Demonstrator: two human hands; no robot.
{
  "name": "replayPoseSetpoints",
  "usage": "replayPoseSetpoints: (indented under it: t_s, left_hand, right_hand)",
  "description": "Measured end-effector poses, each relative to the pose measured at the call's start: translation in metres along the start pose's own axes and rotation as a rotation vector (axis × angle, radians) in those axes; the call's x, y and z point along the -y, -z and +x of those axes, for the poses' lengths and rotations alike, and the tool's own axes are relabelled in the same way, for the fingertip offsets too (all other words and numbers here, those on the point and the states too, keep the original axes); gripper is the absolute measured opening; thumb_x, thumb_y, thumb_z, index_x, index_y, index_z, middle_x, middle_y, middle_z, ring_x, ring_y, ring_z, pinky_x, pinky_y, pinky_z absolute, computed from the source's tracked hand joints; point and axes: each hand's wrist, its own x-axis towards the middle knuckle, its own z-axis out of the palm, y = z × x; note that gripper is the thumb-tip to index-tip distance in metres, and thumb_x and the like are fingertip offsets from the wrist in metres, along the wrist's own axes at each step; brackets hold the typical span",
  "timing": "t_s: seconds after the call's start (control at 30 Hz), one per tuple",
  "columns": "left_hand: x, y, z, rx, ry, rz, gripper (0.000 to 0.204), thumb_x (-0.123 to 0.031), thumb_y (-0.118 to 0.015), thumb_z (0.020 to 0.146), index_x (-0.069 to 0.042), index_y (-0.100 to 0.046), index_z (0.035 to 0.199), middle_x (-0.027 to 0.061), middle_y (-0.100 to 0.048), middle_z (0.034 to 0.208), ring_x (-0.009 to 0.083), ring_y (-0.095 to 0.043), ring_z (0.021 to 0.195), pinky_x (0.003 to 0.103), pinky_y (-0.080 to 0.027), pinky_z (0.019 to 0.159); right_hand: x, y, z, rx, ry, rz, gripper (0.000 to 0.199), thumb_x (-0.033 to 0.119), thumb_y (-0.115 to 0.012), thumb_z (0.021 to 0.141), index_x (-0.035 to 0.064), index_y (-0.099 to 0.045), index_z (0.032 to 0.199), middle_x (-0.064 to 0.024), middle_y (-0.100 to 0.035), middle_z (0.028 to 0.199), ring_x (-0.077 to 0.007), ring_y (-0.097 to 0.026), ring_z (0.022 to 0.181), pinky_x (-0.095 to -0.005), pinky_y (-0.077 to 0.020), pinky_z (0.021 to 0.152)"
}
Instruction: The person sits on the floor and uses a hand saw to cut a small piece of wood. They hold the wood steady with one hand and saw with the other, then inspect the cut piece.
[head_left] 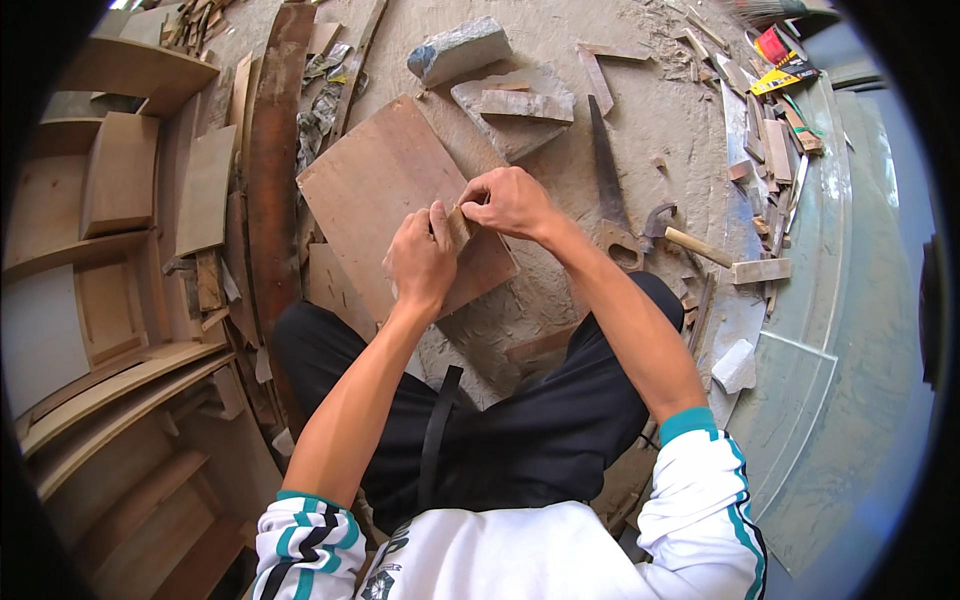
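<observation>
Currently, the left hand (pixel 420 255) and the right hand (pixel 512 203) are both pinching a small wood piece (pixel 458 226), pressing it against the near edge of a brown board (pixel 380 190) lying on the floor. Judging by this, fitting is underway; the next move calls for steady alignment. Right of the hands, a handsaw (pixel 608 185) and hammer (pixel 680 232) are lying; farther right, a yellow-and-red package (pixel 782 62) is sitting.

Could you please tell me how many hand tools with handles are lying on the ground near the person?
2: a handsaw lies right of the hands, and a hammer lies just right of the saw's handle. Others may be hidden among the wood scraps.
</observation>
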Motion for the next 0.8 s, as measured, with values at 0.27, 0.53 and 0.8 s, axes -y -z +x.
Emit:
replayPoseSetpoints:
  t_s: [0.27, 0.53, 0.8]
  left_hand:
    - [-0.004, 0.001, 0.0, 0.014, -0.002, -0.011, 0.042, -0.037, -0.049, 0.105, -0.004, -0.067, 0.086, 0.018, -0.069, 0.09, 0.0405, -0.065, 0.08, 0.048, -0.05, 0.071]
    - [-0.003, 0.002, -0.001, 0.008, 0.014, -0.011, 0.04, -0.037, -0.05, 0.105, -0.006, -0.068, 0.088, 0.0135, -0.069, 0.09, 0.0382, -0.067, 0.081, 0.049, -0.051, 0.07]
    - [-0.002, 0.003, 0.002, 0.063, 0.028, 0.027, 0.043, -0.039, -0.047, 0.105, -0.006, -0.07, 0.092, 0.0149, -0.07, 0.092, 0.0381, -0.067, 0.084, 0.048, -0.051, 0.074]
  right_hand:
    - [-0.011, 0.003, 0.017, 0.009, 0.058, 0.044, 0.024, 0.024, -0.066, 0.083, 0.0012, -0.074, 0.087, -0.0162, -0.071, 0.077, -0.0251, -0.069, 0.069, -0.0364, -0.0542, 0.069]
    - [-0.009, 0.011, 0.001, -0.007, -0.209, 0.213, 0.026, 0.028, -0.065, 0.088, 0.0026, -0.073, 0.091, -0.0158, -0.071, 0.079, -0.0249, -0.068, 0.073, -0.0365, -0.0533, 0.071]
    - [-0.018, -0.015, -0.026, -0.221, -0.273, 0.248, 0.03, 0.029, -0.065, 0.093, 0.0007, -0.072, 0.096, -0.0143, -0.07, 0.079, -0.0215, -0.065, 0.074, -0.0354, -0.0515, 0.071]
